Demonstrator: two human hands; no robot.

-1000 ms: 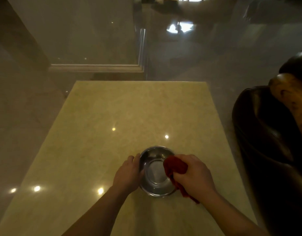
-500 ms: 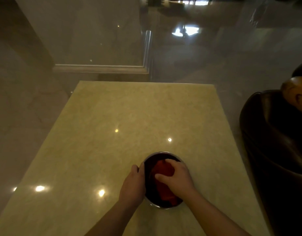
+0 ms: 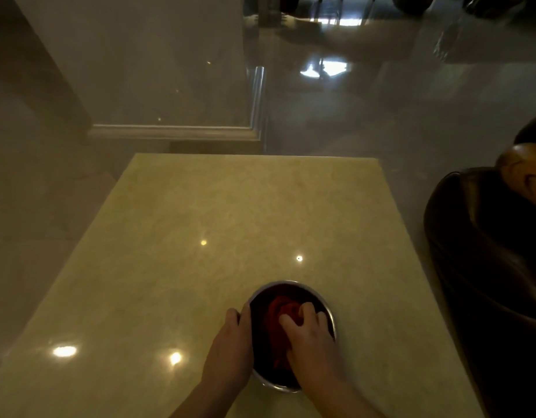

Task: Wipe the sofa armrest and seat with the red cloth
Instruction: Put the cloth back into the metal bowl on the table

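In the metal bowl near the front edge of the marble table, the red cloth lies bunched under the right hand, whose curled fingers clutch it, while the left hand cups the bowl's outer left wall, with the dark sofa right of the table.

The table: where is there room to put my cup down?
Nearly all of the table is bare: the whole far half up to its back edge, and the left side beside the left hand. It is crowded only at the near edge, where both hands meet the metal bowl, the right hand pressing the red cloth inside.
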